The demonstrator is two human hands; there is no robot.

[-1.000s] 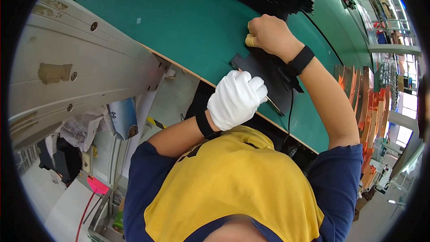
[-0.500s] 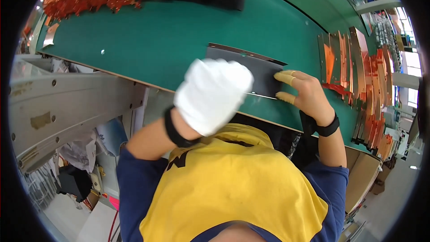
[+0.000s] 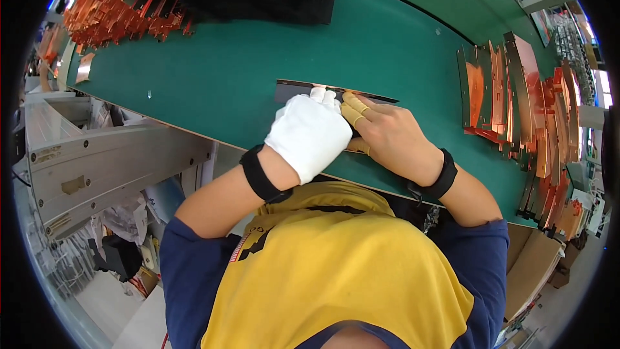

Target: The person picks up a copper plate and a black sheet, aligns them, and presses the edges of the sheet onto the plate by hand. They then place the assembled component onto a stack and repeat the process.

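Note:
A dark grey metal plate [image 3: 283,93] with a narrow bent flange along its far edge lies on the green table, mostly covered by my hands. My left hand [image 3: 309,132], in a white glove, rests over its left and middle part with bent fingers closed at the flange; whatever they pinch is hidden. Against it from the right comes my right hand [image 3: 391,132], bare but for yellow finger covers. Its fingers lie together near the flange while the thumb sits toward the plate's near side, gripping the plate. The fingertips of both hands almost meet.
Copper-coloured metal strips [image 3: 119,16] are piled at the far left, beside a stack of black plates [image 3: 258,0]. More copper-coloured plates [image 3: 510,90] stand in rows at the right. A grey metal frame [image 3: 123,171] runs beside the green table's [image 3: 213,71] near left edge.
My right hand has moved left from the plate's right end toward its middle. My left hand, blurred before, has settled beside it at the flange. The plate has shifted slightly left in view.

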